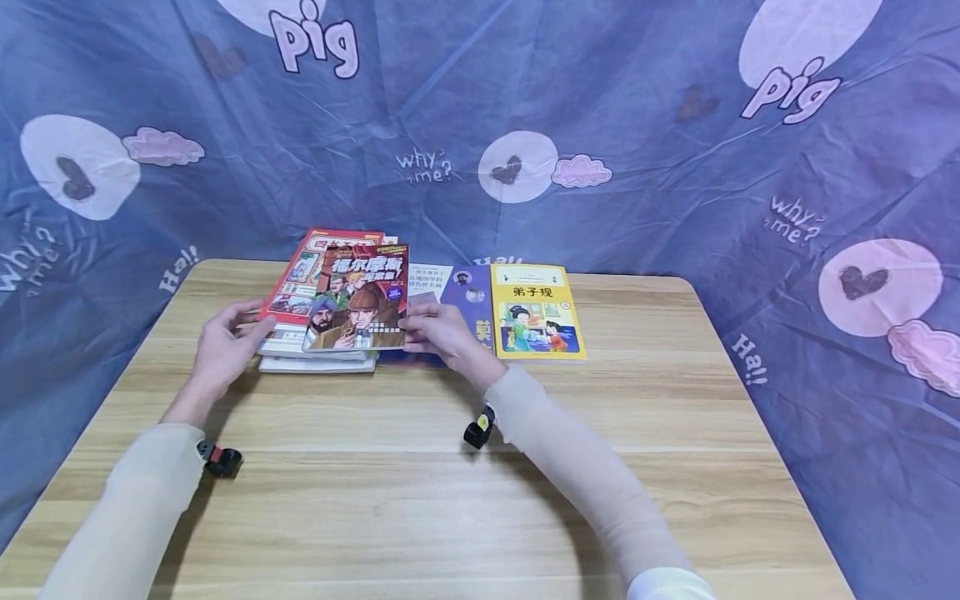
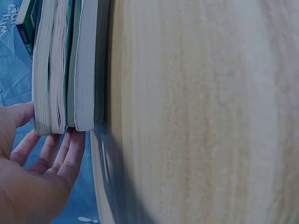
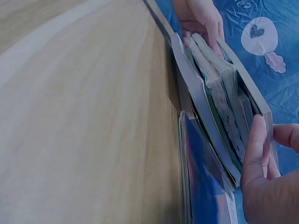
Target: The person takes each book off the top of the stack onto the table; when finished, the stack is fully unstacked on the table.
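I have the detective comic book [image 1: 358, 308] over the book stack [image 1: 317, 365], partly covering the red book [image 1: 296, 304], with the right hand [image 1: 444, 333] pinching its right edge. Well apart from it, I see the left hand [image 1: 227, 342] touching the stack's left side, fingers extended. Farther right, the yellow book [image 1: 536, 312] lies on the wooden table [image 1: 420, 500].

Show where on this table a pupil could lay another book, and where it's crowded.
Bare table: in front of the book stack, between the left sleeve and right sleeve; also from the yellow book to the table's right edge. Crowded: the left hand and right hand flank the stack, and a purple book lies beside the yellow one.
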Action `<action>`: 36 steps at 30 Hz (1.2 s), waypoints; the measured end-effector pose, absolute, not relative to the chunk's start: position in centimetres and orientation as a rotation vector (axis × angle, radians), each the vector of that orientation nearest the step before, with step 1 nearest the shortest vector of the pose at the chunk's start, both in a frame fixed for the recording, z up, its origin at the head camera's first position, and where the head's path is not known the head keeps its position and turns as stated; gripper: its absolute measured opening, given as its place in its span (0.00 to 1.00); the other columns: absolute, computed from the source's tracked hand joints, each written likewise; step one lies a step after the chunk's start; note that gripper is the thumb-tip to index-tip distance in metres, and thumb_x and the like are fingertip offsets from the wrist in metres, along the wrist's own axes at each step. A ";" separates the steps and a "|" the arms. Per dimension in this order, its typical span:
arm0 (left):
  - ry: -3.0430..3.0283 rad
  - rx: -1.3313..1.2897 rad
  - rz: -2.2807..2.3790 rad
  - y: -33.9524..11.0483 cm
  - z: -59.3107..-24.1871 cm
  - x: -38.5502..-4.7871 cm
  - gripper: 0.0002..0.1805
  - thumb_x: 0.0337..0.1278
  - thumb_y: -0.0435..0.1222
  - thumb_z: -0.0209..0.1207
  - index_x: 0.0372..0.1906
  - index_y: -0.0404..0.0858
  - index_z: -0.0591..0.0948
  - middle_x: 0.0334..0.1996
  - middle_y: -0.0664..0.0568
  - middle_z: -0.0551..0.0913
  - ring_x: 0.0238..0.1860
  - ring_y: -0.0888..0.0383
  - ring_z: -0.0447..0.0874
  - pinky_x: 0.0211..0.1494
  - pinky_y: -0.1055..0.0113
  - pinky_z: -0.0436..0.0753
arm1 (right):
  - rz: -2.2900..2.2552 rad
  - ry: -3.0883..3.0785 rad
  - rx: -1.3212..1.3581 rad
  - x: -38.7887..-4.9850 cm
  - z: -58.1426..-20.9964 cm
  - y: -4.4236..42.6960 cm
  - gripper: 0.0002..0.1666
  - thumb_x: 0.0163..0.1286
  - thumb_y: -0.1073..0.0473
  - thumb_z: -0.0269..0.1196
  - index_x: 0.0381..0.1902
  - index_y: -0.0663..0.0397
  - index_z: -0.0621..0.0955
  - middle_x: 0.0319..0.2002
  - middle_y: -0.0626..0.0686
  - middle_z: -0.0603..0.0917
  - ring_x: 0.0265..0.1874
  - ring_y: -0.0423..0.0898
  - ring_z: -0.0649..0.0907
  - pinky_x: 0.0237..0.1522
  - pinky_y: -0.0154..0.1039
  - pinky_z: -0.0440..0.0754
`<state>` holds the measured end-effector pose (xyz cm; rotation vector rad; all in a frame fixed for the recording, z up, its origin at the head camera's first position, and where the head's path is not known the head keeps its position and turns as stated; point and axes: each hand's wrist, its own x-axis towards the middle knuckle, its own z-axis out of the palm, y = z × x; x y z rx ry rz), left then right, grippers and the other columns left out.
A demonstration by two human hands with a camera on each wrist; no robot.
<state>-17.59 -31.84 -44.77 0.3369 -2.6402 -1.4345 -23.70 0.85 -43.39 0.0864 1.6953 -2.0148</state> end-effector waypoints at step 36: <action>-2.662 0.364 -1.460 -31.9 -44.7 -17.6 0.35 0.77 0.53 0.57 0.78 0.38 0.69 0.68 0.35 0.77 0.42 0.79 0.72 0.42 0.86 0.76 | -2.094 1.700 -0.033 -21.5 -42.6 9.7 0.37 0.74 0.72 0.61 0.78 0.60 0.67 0.30 0.42 0.87 0.26 0.36 0.82 0.31 0.34 0.90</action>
